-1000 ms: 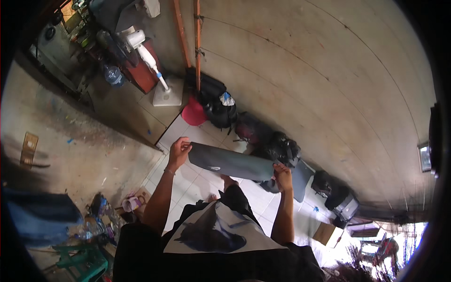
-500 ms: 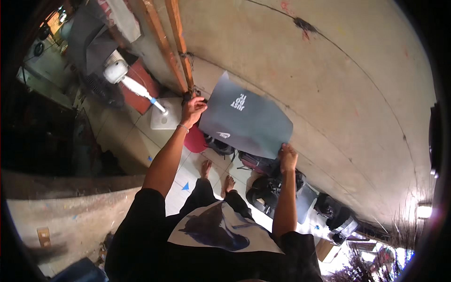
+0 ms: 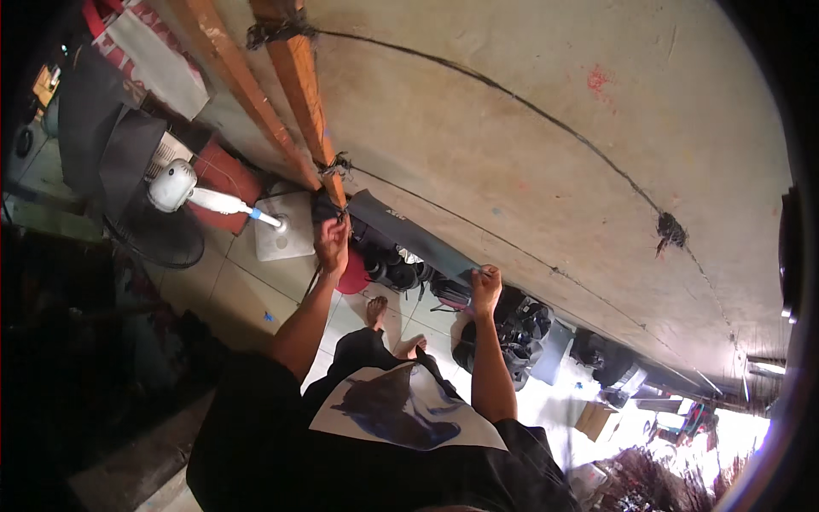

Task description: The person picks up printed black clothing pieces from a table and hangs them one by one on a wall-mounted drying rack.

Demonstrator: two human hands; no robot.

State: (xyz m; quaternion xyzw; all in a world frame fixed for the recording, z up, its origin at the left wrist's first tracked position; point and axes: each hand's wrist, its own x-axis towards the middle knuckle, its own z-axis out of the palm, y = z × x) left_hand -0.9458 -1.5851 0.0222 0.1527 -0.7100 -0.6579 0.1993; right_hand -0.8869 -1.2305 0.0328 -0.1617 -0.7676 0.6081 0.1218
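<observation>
A thin, flexible dark grey sheet (image 3: 415, 235) with white print stretches between my two hands, tilted so that it shows as a narrow strip. Whether it is cloth or plastic I cannot tell. My right hand (image 3: 486, 290) pinches its right end. At the other end, my left hand (image 3: 332, 249) has its fingers curled together by the sheet's corner, close to a wooden post (image 3: 305, 94); the exact grip is partly hidden. Below the sheet, black bags (image 3: 516, 328) lie along the foot of the wall.
A white stand fan (image 3: 217, 200) stands on the left, beside a reddish-brown panel (image 3: 229, 183). A dark cord (image 3: 520, 98) runs from the post across the bare wall (image 3: 478, 145). My feet (image 3: 376, 311) are on the tiled floor (image 3: 341, 324), near a round red object (image 3: 352, 275).
The sheet has tipped from showing its broad printed face to nearly edge-on. My left hand sits lower and slightly left in view; my right hand has shifted left. The view has turned too.
</observation>
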